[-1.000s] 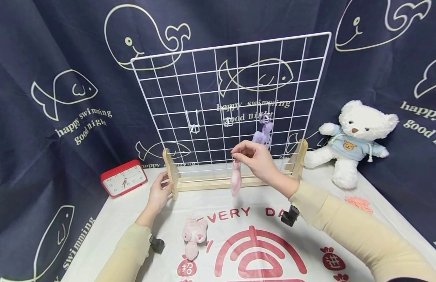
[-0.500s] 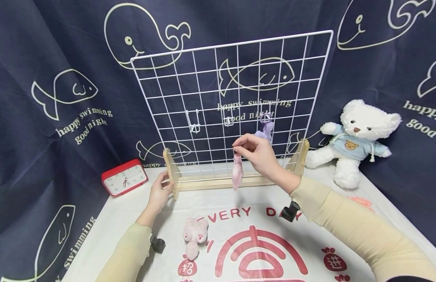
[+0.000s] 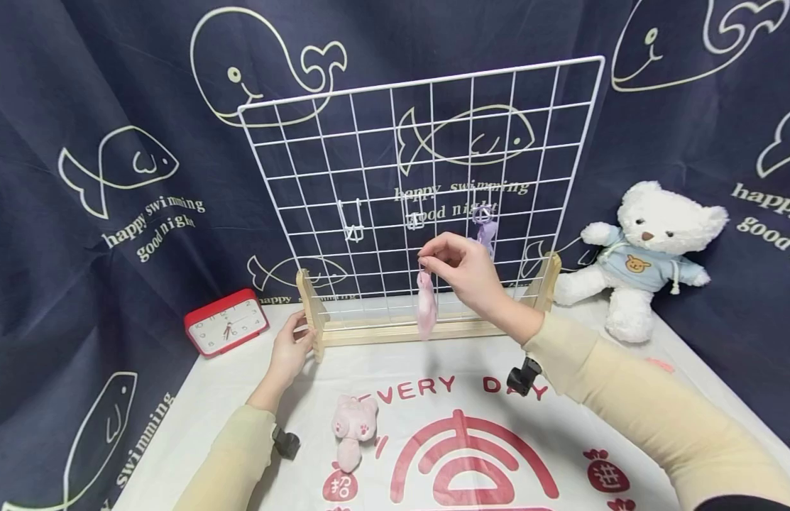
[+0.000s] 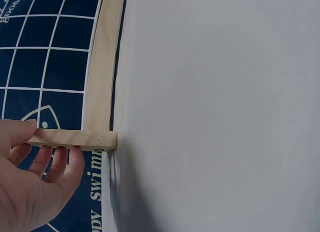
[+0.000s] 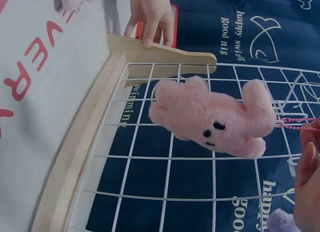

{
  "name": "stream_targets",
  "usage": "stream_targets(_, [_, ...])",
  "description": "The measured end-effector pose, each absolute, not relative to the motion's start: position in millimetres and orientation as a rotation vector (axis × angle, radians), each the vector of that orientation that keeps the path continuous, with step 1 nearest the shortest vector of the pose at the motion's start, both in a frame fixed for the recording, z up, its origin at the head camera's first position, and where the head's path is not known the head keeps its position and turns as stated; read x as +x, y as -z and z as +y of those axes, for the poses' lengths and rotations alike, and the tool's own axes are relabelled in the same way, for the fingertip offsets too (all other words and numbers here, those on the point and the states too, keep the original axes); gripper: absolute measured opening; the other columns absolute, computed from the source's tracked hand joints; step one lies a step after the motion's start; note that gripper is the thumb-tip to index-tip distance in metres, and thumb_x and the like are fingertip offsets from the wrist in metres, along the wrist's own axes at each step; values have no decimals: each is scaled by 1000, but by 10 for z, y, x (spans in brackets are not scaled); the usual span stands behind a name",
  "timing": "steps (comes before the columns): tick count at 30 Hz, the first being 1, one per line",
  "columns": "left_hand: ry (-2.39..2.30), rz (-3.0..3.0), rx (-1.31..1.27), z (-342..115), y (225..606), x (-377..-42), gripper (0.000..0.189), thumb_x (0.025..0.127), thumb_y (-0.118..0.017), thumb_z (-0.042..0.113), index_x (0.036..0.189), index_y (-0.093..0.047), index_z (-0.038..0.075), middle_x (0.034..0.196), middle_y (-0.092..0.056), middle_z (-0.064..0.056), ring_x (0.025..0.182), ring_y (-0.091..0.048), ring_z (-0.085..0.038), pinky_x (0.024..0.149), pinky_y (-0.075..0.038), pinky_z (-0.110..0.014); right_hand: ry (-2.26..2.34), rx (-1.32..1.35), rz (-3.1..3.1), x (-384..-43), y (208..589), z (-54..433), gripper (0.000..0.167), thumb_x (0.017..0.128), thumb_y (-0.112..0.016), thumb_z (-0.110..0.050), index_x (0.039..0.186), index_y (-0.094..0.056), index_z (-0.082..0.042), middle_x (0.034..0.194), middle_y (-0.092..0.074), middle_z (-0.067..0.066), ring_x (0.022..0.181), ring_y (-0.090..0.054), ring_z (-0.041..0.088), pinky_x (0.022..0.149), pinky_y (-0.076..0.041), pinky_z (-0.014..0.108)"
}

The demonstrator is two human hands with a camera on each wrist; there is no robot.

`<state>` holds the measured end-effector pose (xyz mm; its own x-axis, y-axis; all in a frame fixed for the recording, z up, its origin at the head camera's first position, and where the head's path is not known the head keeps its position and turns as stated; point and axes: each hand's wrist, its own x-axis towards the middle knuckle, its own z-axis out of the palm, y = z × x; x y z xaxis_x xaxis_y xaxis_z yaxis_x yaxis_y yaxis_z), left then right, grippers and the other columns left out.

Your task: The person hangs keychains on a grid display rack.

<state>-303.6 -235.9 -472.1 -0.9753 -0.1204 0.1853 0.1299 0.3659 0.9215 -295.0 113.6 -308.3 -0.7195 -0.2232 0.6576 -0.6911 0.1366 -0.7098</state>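
My right hand (image 3: 465,273) pinches the pink bead chain (image 5: 297,121) of a pink plush keychain (image 5: 205,114). The plush hangs below my fingertips, in front of the white wire grid (image 3: 420,84). In the right wrist view its small dark eyes and mouth show. My left hand (image 3: 289,351) grips the left wooden foot (image 4: 75,138) of the grid's stand, thumb on one side and fingers on the other. Two hooks, a pale one (image 3: 354,233) and a white one (image 3: 415,221), sit on the grid. A purple plush keychain (image 3: 486,232) hangs farther right, partly behind my right hand.
Another pink plush (image 3: 355,429) lies on the white printed tablecloth (image 3: 509,454). A red alarm clock (image 3: 227,323) stands left of the stand. At right sits a white teddy bear (image 3: 650,248); a coral-coloured item (image 3: 660,365) is mostly hidden by my sleeve.
My right hand has risen slightly, lifting the dangling pink plush toward the hooks' height. It covers more of the purple plush. My left hand stays on the wooden foot.
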Motion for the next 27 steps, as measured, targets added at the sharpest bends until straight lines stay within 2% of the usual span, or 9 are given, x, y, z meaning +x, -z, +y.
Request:
stream_targets(4, [1663,-2399,0,-2358,4724,-3034,53,98,-62,-1,148,-45,1,139,-54,-26,124,-56,-43,91,-61,-40,-1605,872,-2019,-2965,3038,1123,7,91,-75,2,97,-72,4,87,-73,16,70,-63,12,61,-51,18])
stream_targets(11, [1680,-2395,-2,-2353,4718,-3029,53,98,-62,-1,148,-45,1,140,-53,-26,125,-55,-44,92,-61,-39,-1581,864,-1988,-3003,2975,1098,8,90,-75,3,97,-73,3,86,-72,14,70,-61,11,61,-49,18])
stream_targets(16, [1676,-2387,-17,-2342,4724,-3022,52,98,-62,-2,147,-46,1,139,-54,-27,124,-56,-44,91,-61,-39,-1583,855,-1976,-3021,2905,1096,7,90,-74,5,96,-72,3,90,-73,15,73,-63,9,63,-50,18])
stream_targets(22, [1690,-2376,-27,-2349,4757,-3019,52,98,-62,-3,147,-47,1,139,-54,-28,124,-56,-46,91,-61,-41,-1538,852,-1988,-3045,2829,1114,7,89,-76,3,95,-72,2,87,-73,12,69,-62,10,60,-49,18])
stream_targets(27, [1693,-2371,-29,-2355,4743,-3027,52,98,-62,-2,147,-47,1,139,-54,-27,123,-56,-44,90,-61,-38,-1502,841,-1992,-3078,2764,1115,7,90,-77,0,95,-72,1,85,-74,12,68,-64,15,61,-52,19])
